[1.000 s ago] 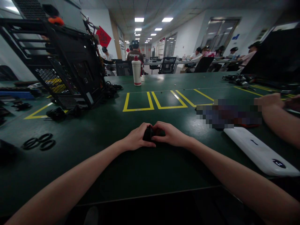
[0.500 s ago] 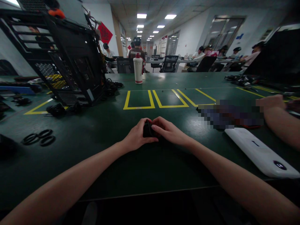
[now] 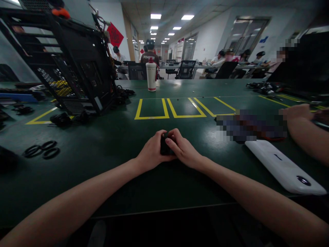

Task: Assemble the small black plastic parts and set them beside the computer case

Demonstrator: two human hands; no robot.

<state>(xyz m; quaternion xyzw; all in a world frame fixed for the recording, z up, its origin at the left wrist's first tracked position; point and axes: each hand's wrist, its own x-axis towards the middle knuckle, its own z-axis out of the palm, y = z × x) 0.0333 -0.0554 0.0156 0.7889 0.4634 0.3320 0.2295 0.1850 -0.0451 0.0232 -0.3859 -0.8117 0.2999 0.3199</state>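
Between my two hands is a small dark block-like object (image 3: 164,144), mostly covered by my fingers, so I cannot make out its kind. My left hand (image 3: 152,151) wraps it from the left, thumb along the near side and fingers over the far side. From the right, my right hand (image 3: 186,151) closes on it, with the thumb across its top or front face. Both hands are just above or on the green table (image 3: 123,195), near its front edge; the exact gap does not show.
Black rings (image 3: 42,150) lie at the left, before an open computer case (image 3: 77,68). A lidded cup (image 3: 151,76) stands at the back behind yellow tape outlines (image 3: 152,117). On the right are a white elongated device (image 3: 281,164) and another person's hand (image 3: 298,115).
My hands have drawn closer together around the dark object and shifted slightly right. Less of it shows between my fingers. The view has tilted very slightly.
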